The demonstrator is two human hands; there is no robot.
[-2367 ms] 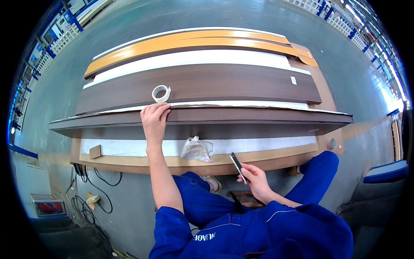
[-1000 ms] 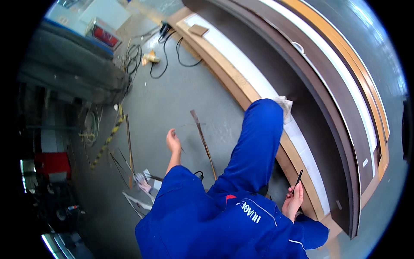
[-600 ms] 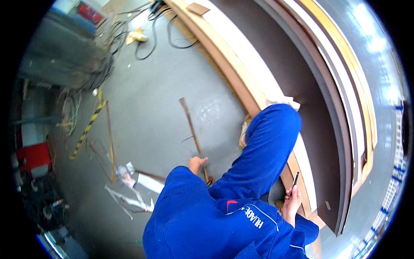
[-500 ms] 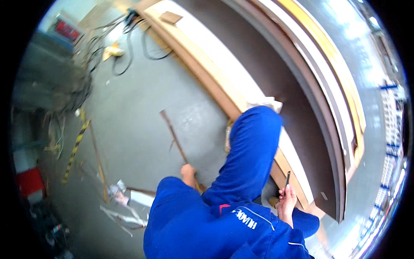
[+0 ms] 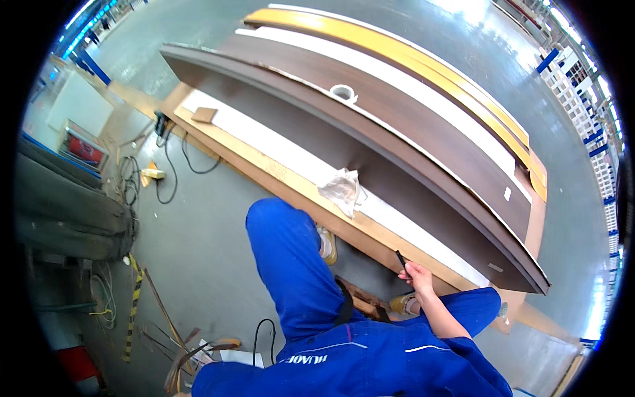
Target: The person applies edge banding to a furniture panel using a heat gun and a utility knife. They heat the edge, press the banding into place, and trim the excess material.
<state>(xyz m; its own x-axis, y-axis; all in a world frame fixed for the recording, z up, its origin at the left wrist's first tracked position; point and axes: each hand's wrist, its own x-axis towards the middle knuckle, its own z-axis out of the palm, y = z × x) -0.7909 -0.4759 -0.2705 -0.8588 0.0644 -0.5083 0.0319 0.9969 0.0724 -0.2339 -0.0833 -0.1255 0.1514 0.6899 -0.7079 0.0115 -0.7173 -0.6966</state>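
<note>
My right hand (image 5: 418,275) is closed round a slim black tool (image 5: 401,259), whose exact kind I cannot make out. It hovers by the near edge of a long wooden board (image 5: 291,173), above my bent right leg. A white strip (image 5: 390,220) runs along this board, and a long dark brown panel (image 5: 423,169) rises behind it. A crumpled whitish cloth or glove (image 5: 342,192) lies on the white strip in front of my knee. My left arm reaches to the lower left; only a sliver of my left hand (image 5: 181,395) shows, beside curled brown strips (image 5: 173,374).
A tape roll (image 5: 343,92) sits on the panels behind, near yellow edging (image 5: 397,56). A small brown square (image 5: 204,115) lies on the board's far left. Cables (image 5: 173,182), striped tape (image 5: 134,308) and white scraps (image 5: 241,357) are on the grey floor. Grey covers (image 5: 73,205) stand at left.
My view has swung toward the panels. My left hand, which held a long brown strip, has moved down to the lower left edge. My right hand still grips the black tool.
</note>
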